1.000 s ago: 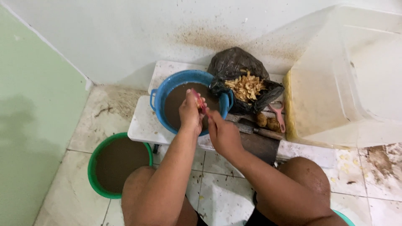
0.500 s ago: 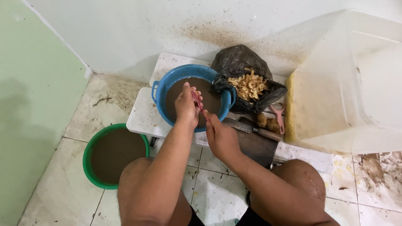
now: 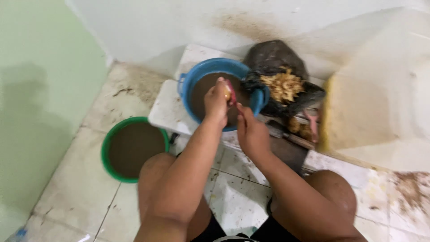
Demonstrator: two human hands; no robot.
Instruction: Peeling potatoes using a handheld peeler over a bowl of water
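Now the left hand (image 3: 217, 101) pinches a small yellowish root (image 3: 227, 93) above the blue basin (image 3: 197, 76) of brown water, and the right hand (image 3: 251, 134) grips a pink peeler (image 3: 231, 88) against it. Short, light strokes away from the fingers seem safest.

Bright, even indoor light, soft shadow on the green wall (image 3: 40, 112) at left, motion blur across the whole frame, tub (image 3: 380, 89) at right washed out pale, peelings smeared, wide-angle bending at the edges
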